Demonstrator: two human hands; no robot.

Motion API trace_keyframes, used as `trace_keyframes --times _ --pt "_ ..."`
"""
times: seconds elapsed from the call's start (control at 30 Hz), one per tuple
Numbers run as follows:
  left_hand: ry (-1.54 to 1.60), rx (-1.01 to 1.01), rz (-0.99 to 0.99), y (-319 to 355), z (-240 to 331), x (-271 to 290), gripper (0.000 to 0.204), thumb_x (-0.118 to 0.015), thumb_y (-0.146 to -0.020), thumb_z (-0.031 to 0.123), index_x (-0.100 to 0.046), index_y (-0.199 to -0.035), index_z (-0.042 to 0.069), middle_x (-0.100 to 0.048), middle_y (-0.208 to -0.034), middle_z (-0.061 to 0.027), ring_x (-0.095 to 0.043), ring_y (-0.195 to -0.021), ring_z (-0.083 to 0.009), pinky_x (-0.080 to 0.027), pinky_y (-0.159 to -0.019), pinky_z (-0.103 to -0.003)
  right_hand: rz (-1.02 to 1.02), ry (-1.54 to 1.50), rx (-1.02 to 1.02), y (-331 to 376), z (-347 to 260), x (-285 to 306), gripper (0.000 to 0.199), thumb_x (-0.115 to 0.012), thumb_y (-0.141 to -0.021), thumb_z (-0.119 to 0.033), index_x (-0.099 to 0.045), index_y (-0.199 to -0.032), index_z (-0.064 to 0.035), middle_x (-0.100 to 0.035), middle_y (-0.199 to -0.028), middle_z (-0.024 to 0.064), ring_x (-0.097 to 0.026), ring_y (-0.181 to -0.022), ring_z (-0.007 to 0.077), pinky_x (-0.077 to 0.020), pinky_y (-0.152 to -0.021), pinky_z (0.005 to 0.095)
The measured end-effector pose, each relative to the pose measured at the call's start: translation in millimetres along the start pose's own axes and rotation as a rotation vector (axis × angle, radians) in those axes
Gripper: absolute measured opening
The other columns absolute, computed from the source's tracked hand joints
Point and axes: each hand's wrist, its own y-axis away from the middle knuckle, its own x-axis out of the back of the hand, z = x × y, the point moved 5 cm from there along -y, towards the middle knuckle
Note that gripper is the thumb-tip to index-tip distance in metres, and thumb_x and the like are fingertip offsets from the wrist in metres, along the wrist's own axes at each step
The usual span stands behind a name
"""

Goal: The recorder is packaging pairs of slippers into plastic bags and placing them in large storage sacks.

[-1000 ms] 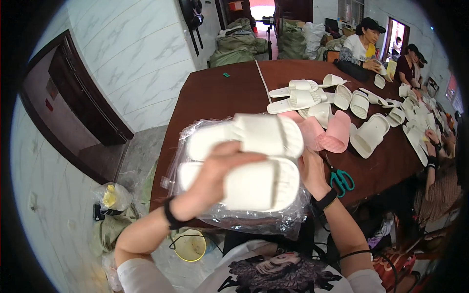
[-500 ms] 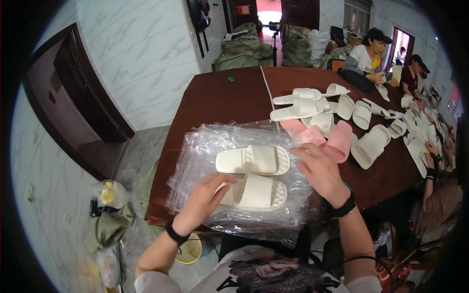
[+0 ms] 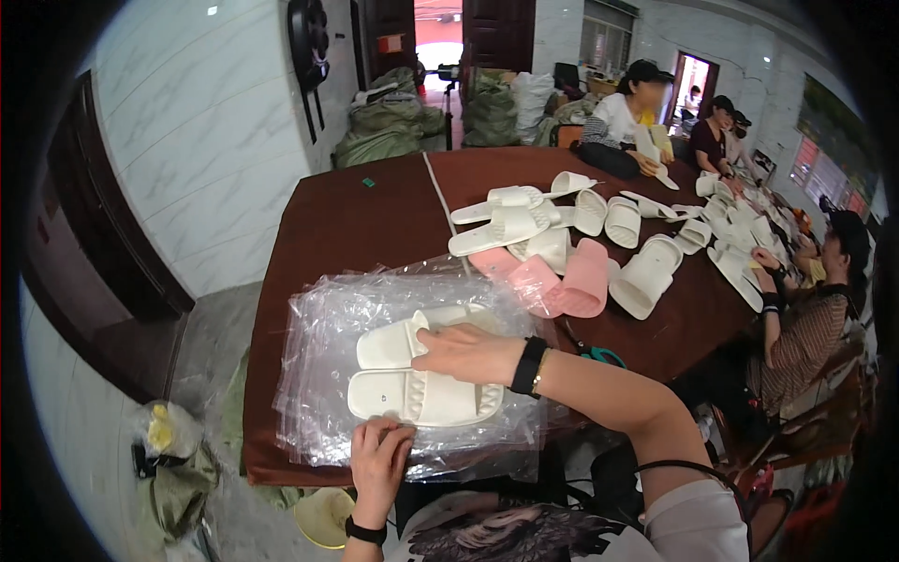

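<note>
A pair of cream slippers lies side by side on a stack of clear plastic bags (image 3: 318, 375) at the table's near left part. My right hand (image 3: 468, 354) reaches across the far slipper (image 3: 384, 348), its fingers closed on the strap and hiding much of it. The near slipper (image 3: 445, 398) lies flat, toe end to the right. Beside its near edge, my left hand (image 3: 376, 459) rests on the bags with fingers bent together; whatever is between them is hidden.
Pink slippers (image 3: 585, 278) and several cream slippers (image 3: 501, 229) are heaped to the right on the brown table (image 3: 328, 220). Green-handled scissors (image 3: 599, 354) lie near my right forearm. Co-workers (image 3: 632, 122) sit along the far and right sides. A yellow-rimmed bucket (image 3: 323, 517) stands below.
My right hand has moved left from beside the pair onto the far slipper. My left hand has left the near slipper's heel end and come down to its near edge. The view has shifted right.
</note>
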Motion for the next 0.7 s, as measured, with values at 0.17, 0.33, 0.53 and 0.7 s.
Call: trace_keyframes --times 0.17,0.33,0.53,0.7 --pt "-0.022 -0.003 -0.025 1 0 2 0.025 -0.074 -0.076 0.006 -0.068 -0.099 0.011 -0.058 -0.099 -0.0073 -0.054 -0.097 -0.0298 -0.046 -0.081 -0.041 0.055 0.189 -0.192 36 19 77 0.023 -0.05 -0.09 -0.015 -0.064 -0.109 -0.0112 -0.056 -0.109 0.0139 -0.059 -0.101 0.0322 -0.049 -0.084 0.0416" --pt "-0.009 0.01 -0.141 2 0 11 0.041 -0.079 -0.074 0.025 -0.066 -0.11 0.01 -0.056 -0.109 -0.0089 -0.052 -0.105 -0.0318 -0.043 -0.088 -0.044 0.0 0.39 -0.506 105 115 155 0.022 -0.046 -0.092 -0.012 -0.062 -0.106 -0.008 -0.055 -0.106 0.0168 -0.061 -0.096 0.0341 -0.0499 -0.081 0.0428" --pt "-0.154 -0.177 -0.359 -11 25 3 0.074 -0.078 -0.068 0.048 -0.058 -0.133 0.018 -0.049 -0.132 -0.0112 -0.045 -0.124 -0.0352 -0.03 -0.108 -0.057 0.313 0.45 -0.828 191 148 166 0.029 -0.048 -0.084 0.002 -0.054 -0.111 -0.0077 -0.053 -0.103 0.0197 -0.06 -0.085 0.0404 -0.0483 -0.072 0.0491" --pt "-0.156 -0.152 -0.344 -8 23 -10 0.064 -0.077 -0.073 0.032 -0.057 -0.133 0.019 -0.051 -0.129 -0.0096 -0.047 -0.122 -0.0332 -0.033 -0.106 -0.056 0.097 0.145 -0.801 222 67 58 0.022 -0.063 -0.089 -0.026 -0.054 -0.097 -0.0081 -0.058 -0.084 0.0152 -0.061 -0.081 0.0367 -0.0489 -0.07 0.0469"
